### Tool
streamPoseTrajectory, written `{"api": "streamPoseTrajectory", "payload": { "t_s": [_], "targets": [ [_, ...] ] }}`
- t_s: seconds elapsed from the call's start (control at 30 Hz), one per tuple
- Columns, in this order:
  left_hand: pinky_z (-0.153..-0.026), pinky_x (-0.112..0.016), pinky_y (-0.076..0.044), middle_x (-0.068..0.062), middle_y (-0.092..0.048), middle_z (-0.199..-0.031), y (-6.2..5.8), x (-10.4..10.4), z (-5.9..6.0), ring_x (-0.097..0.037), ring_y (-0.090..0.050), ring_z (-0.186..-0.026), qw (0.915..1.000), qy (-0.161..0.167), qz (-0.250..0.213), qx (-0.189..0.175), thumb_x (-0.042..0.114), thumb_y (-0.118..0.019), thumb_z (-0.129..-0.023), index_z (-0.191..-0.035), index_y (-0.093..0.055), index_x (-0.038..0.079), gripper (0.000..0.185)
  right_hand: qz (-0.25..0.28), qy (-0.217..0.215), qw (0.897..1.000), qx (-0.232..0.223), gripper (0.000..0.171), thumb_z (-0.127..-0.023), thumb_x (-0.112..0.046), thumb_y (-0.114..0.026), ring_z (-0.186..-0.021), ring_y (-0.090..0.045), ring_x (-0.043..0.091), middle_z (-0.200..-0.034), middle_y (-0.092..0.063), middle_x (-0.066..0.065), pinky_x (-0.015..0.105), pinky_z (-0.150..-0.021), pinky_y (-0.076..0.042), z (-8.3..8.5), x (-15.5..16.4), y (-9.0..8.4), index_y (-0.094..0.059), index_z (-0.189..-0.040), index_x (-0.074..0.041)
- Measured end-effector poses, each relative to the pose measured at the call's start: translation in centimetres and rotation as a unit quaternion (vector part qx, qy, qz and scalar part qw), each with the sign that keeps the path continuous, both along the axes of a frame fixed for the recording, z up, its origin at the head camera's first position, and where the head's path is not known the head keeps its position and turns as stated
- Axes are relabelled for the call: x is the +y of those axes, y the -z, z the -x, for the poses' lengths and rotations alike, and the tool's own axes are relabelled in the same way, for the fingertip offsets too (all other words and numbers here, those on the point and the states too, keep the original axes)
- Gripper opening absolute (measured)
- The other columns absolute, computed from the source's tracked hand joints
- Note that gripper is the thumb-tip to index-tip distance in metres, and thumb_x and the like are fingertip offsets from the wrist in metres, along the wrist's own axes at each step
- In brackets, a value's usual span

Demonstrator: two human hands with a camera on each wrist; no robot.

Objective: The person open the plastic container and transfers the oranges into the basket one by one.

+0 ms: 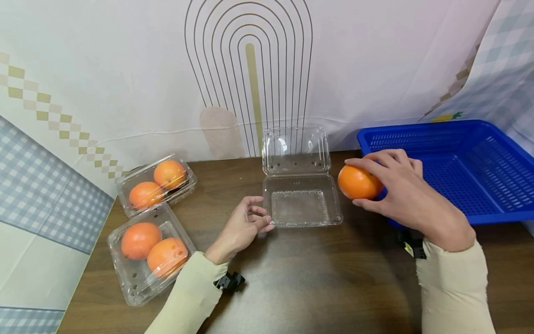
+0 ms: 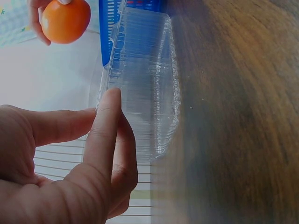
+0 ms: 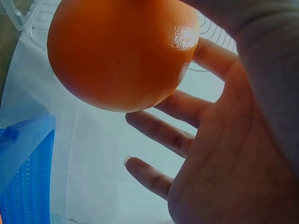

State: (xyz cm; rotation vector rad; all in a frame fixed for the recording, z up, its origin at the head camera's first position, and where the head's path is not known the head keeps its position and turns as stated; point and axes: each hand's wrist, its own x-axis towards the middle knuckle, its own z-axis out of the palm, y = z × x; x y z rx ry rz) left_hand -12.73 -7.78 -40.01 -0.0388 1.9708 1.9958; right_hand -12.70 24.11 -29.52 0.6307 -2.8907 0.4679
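Note:
In the head view, my right hand [image 1: 400,185] holds an orange [image 1: 359,182] between thumb and fingers, right of an open clear plastic clamshell box [image 1: 302,202]. The right wrist view shows that orange [image 3: 121,51] large and glossy, with the ring and little fingers stretched out below it. My left hand [image 1: 246,225] is at the box's left edge, pinching its rim with thumb and fingertips. From the left wrist, the box [image 2: 140,84] appears edge-on beyond the fingers. Its lid [image 1: 296,148] stands up at the back, and nothing lies in the base.
Two more clear clamshell boxes stand at the left, a rear one [image 1: 189,178] and a front one [image 1: 121,283], each holding two oranges. A blue plastic basket [image 1: 463,215] sits at the right. Behind the wooden table [image 1: 300,278] hangs a patterned cloth [image 1: 137,60].

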Motion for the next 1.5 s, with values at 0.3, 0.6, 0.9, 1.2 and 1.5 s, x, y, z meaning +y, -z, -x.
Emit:
{"api": "streamPoseTrajectory", "payload": {
  "t_s": [0.3, 0.6, 0.9, 1.2, 1.5],
  "targets": [
    [-0.085, -0.029, -0.067, -0.023, -0.05, -0.117, 0.08, 0.02, -0.01, -0.017, -0.064, -0.085, 1.0, 0.001, 0.002, 0.005, -0.016, -0.058, -0.094, -0.146, -0.038, -0.005, 0.056, -0.002, 0.003, 1.0, 0.007, 0.073, -0.077, -0.032, -0.091, -0.126, -0.035, 0.039, -0.135, -0.056, 0.015, 0.05, -0.08, -0.026, 0.04, 0.26, 0.07, -0.059, -0.142, -0.022],
    [-0.086, -0.029, -0.067, -0.024, -0.049, -0.117, 0.04, -0.02, -0.03, -0.016, -0.064, -0.085, 1.0, 0.003, 0.0, 0.006, -0.017, -0.057, -0.094, -0.145, -0.037, -0.006, 0.056, -0.002, 0.005, 1.0, 0.003, 0.072, -0.078, -0.031, -0.09, -0.128, -0.034, 0.042, -0.137, -0.056, 0.018, 0.054, -0.083, -0.028, 0.07, 0.4, 0.01, -0.058, -0.142, -0.022],
    [-0.086, -0.031, -0.067, -0.024, -0.05, -0.117, 0.08, -0.01, -0.03, -0.016, -0.064, -0.085, 1.0, 0.0, 0.001, 0.005, -0.017, -0.057, -0.094, -0.146, -0.038, -0.006, 0.056, 0.002, 0.003, 1.0, 0.012, 0.073, -0.076, -0.031, -0.091, -0.126, -0.035, 0.04, -0.135, -0.056, 0.016, 0.052, -0.081, -0.026, 0.03, 0.57, 0.01, -0.059, -0.142, -0.022],
    [-0.086, -0.029, -0.067, -0.023, -0.049, -0.117, 0.08, -0.04, -0.09, -0.016, -0.064, -0.085, 1.0, 0.003, 0.0, 0.005, -0.017, -0.057, -0.094, -0.145, -0.038, -0.006, 0.055, 0.007, 0.009, 1.0, 0.012, 0.073, -0.076, -0.03, -0.092, -0.123, -0.036, 0.041, -0.134, -0.056, 0.017, 0.051, -0.079, -0.026, 0.01, 0.83, -0.02, -0.059, -0.14, -0.022],
    [-0.087, -0.031, -0.067, -0.024, -0.049, -0.117, 0.08, -0.01, -0.04, -0.016, -0.064, -0.085, 1.0, 0.003, 0.001, 0.004, -0.017, -0.056, -0.095, -0.145, -0.039, -0.005, 0.054, 0.007, 0.011, 1.0, 0.01, 0.073, -0.076, -0.031, -0.092, -0.122, -0.037, 0.04, -0.134, -0.056, 0.017, 0.049, -0.078, -0.026, 0.06, 0.94, -0.03, -0.059, -0.14, -0.023]
  ]
}}
